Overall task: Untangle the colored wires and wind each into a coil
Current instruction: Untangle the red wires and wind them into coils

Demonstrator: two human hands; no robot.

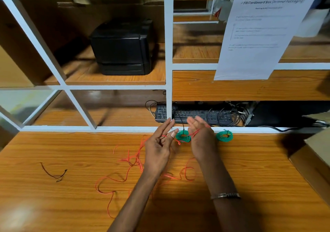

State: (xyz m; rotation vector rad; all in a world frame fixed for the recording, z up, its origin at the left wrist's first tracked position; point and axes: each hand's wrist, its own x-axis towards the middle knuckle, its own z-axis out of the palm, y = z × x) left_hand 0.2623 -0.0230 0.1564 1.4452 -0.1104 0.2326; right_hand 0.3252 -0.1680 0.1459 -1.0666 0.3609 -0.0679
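A long red wire point(125, 176) sprawls in loose loops over the wooden table point(53, 205) in front of me. Both hands are raised above it at the table's far side. A stretch of the red wire runs between them. My left hand point(159, 142) pinches it with thumb and a finger, the other fingers straight. The wire passes across the fingers of my right hand point(200, 137), which are loosely bent around it. Two wound green wire coils lie by the shelf frame: one point(183, 136) between my hands, the other point(224, 136) right of my right hand.
A short dark wire piece point(53, 172) lies at the left of the table. A white shelf frame point(168, 71) stands behind, holding a black printer point(123, 47) and a keyboard point(192, 114) with cables. A cardboard box point(314, 156) is at the right edge. A printed sheet point(262, 29) hangs above.
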